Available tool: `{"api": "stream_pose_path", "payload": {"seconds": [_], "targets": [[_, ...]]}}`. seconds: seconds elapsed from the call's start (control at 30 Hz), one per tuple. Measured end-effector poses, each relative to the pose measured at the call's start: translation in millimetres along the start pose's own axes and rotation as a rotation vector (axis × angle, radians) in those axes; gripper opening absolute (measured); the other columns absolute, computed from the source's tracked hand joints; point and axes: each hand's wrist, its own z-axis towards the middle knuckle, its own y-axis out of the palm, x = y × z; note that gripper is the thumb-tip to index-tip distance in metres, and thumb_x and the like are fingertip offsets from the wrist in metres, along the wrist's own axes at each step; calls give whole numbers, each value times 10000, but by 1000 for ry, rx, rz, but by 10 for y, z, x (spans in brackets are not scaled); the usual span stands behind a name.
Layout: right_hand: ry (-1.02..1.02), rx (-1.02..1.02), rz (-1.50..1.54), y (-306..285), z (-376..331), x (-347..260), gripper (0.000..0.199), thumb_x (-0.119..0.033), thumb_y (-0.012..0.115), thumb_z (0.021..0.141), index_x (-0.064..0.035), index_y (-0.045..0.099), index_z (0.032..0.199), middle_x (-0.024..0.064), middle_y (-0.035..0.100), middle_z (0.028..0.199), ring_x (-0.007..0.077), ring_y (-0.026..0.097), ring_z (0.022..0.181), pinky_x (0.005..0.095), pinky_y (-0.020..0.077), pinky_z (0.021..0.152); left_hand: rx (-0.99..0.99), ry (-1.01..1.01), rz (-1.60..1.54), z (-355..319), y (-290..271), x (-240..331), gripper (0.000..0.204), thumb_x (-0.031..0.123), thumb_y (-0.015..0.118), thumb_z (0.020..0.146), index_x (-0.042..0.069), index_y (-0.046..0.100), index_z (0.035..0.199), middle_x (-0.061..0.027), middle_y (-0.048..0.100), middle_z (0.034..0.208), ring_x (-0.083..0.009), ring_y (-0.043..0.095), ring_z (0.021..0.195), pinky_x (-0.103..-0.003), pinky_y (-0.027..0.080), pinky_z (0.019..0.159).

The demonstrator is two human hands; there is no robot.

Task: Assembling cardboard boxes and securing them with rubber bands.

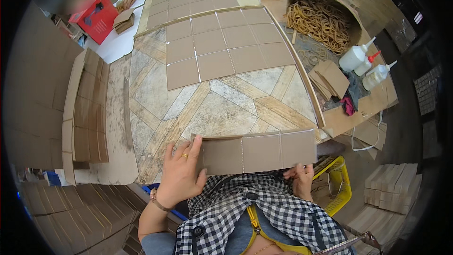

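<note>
A long brown cardboard strip (262, 153), creased into several square panels, lies across the near edge of the table in front of me. My left hand (181, 167) is at the strip's left end, with the index finger along its end and the thumb near its lower edge. Below the strip's right end, my right hand (301, 178) has curled fingers touching the lower edge. Farther up the patterned tabletop (222, 108) lies a larger cardboard sheet (225, 47), scored into a grid with glossy lines between its squares.
Rubber bands (321, 21) fill a sack at the right, near white squeeze bottles (353, 58) and small cardboard pieces (329, 78). Folded cardboard (85, 108) stands at left. A yellow basket (345, 189) is below right. Another person's hand (127, 2) is by a red box (96, 19).
</note>
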Motion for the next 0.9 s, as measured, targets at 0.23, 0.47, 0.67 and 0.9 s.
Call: {"api": "stream_pose_path", "payload": {"seconds": [0.23, 0.47, 0.67, 0.9], "targets": [[-670, -127, -223, 357, 509, -588, 359, -92, 644, 822, 40, 533, 1137, 105, 627, 1017, 163, 613, 895, 296, 498, 743, 98, -18, 10, 466, 250, 344, 865, 232, 690, 732, -46, 265, 1433, -223, 569, 1148, -370, 496, 1138, -554, 313, 1006], [-958, -287, -571, 892, 547, -1045, 507, -48, 645, 762, 64, 468, 1223, 175, 668, 968, 258, 690, 781, 298, 534, 691, 187, 5, 38, 617, 396, 470, 908, 303, 712, 733, -104, 266, 1411, -222, 568, 1080, -372, 512, 1092, -551, 336, 982], [-1030, -427, -810, 908, 502, -1117, 746, -379, 747, 789, 54, 424, 1303, 287, 543, 1237, 417, 569, 1122, 439, 452, 963, 88, 3, -345, 607, 268, 426, 1073, 512, 726, 713, -102, 216, 1431, -278, 543, 1168, -393, 510, 1137, -479, 340, 1020], [-1131, -588, -1122, 1037, 522, -1013, 650, -658, 540, 800, -128, 628, 1165, 107, 533, 1339, 380, 434, 1290, 613, 308, 1022, 101, 15, -979, 520, 456, -7, 1001, 682, 562, 771, -17, 287, 1431, -284, 519, 1277, -406, 498, 1199, -464, 333, 1044]]}}
